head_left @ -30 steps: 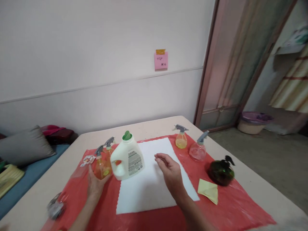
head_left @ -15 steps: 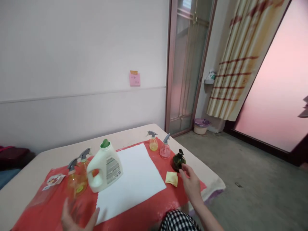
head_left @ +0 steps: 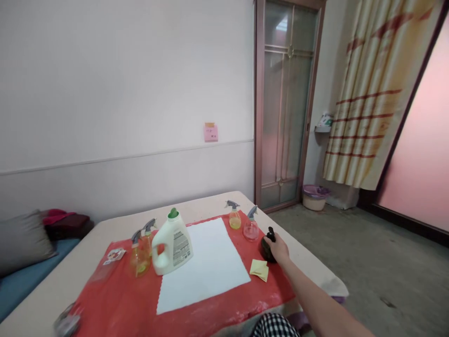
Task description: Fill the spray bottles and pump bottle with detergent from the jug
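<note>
My right hand is closed around the upper part of a dark green spray bottle at the right edge of the red cloth. Folded yellow paper lies just in front of that bottle. Beyond it stand a pink spray bottle and a yellow spray bottle. At the left edge of the white sheet is a large pale green jug with a green cap. Two more yellow spray bottles stand to its left, one partly behind the other. My left hand is out of view.
The cloth covers part of a cream tabletop. A clear packet lies at the left, and a blurred greyish object sits at the near left corner. A lined waste bin stands on the floor beside the glass-panelled door.
My right hand has closed around the dark spray bottle, which it was only reaching toward before. My left hand has left the view. The camera has turned, shifting the scene right and down.
</note>
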Demonstrator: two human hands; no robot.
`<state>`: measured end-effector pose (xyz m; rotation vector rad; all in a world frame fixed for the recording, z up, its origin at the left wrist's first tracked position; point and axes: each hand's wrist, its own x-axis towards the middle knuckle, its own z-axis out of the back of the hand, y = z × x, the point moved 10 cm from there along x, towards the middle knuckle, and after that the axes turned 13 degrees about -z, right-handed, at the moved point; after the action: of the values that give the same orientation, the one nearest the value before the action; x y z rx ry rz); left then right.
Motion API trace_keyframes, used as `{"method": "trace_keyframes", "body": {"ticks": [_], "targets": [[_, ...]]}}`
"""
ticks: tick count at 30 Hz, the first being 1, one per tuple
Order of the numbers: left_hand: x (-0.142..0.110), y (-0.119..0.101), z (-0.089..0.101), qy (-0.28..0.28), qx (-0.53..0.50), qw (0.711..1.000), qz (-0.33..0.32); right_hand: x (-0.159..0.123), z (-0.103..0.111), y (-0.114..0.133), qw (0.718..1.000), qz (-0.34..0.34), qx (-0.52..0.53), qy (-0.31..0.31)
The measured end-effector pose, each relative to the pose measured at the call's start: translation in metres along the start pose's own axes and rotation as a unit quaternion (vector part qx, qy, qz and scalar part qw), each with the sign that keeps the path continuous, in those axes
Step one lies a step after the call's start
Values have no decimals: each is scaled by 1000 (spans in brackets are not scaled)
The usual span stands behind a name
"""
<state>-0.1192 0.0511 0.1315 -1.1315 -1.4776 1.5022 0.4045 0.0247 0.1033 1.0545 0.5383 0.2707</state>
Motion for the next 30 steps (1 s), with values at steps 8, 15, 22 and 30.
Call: {"method": "trace_keyframes", "body": {"ticks": [8,15,22,30], "targets": [[-40,41,-29,87,28,996,20,-62,11,58,982,79,141,98],[-128,-38,-59,217,-138,944,-207,-245,-17,111,901,142,229,341],[-144,-84,-17,82,-151,952,-252,-357,-29,115,852,136,265,430],[-158,-53,-20,263,-349,900,6,-386,-41,116,797,129,277,521]]}}
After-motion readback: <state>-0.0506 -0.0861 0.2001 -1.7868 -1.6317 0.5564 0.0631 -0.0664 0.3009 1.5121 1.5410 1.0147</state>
